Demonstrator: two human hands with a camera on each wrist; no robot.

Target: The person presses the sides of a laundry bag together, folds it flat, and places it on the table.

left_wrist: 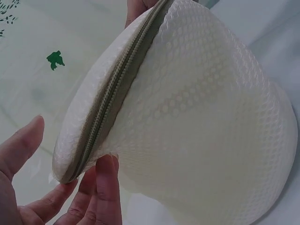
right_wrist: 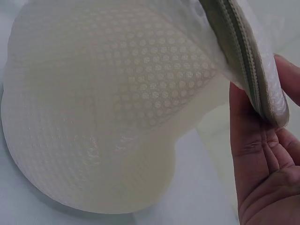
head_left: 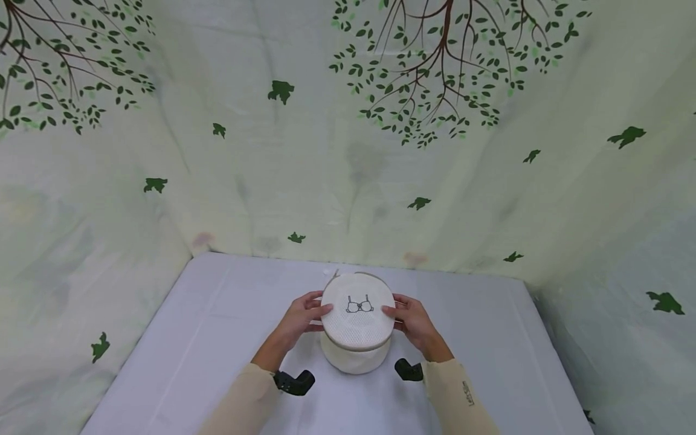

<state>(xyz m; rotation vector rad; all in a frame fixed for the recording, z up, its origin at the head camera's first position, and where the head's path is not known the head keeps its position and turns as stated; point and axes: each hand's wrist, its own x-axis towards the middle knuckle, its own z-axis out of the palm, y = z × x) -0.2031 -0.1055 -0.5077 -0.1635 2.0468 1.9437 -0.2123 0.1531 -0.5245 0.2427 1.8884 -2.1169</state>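
A white mesh bra laundry bag [head_left: 356, 332] stands on the table, its round lid tilted toward me with a line drawing of a bra [head_left: 360, 304] on it. My left hand [head_left: 299, 315] holds the lid's left edge, thumb on the top side and fingers underneath. On the opposite edge my right hand [head_left: 414, 321] grips the rim the same way. A grey-beige zipper [left_wrist: 112, 89] runs round the rim, and in the right wrist view the zipper [right_wrist: 246, 51] passes beside the right fingers. Below the rim, the soft mesh side sags in folds down to the rounded base.
The table [head_left: 228, 314] has a white cover. Behind and beside it hangs a pale curtain [head_left: 326, 181] printed with branches and green birds. Black wrist devices [head_left: 295, 383] sit at both sleeve cuffs, close to the bag's near side.
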